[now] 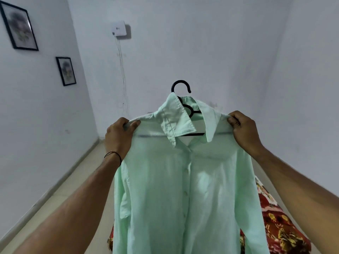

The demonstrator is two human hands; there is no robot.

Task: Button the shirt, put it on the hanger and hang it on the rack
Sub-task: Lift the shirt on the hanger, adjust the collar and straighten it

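A mint-green shirt (176, 189) hangs in front of me on a black hanger (181, 87), whose hook sticks up above the collar. The placket is closed down the front, with several pale buttons showing; the collar is open at the top. My left hand (119, 136) pinches the shirt's left shoulder over the hanger's end. My right hand (244, 131) pinches the right shoulder the same way. The shirt is held up in the air, its lower part running out of the frame. No rack is in view.
A red floral cloth (278, 228) lies behind the shirt at the lower right. White walls stand ahead and on both sides. Two framed pictures (19, 26) hang on the left wall, and a white box (119, 28) with thin wires is on the far wall.
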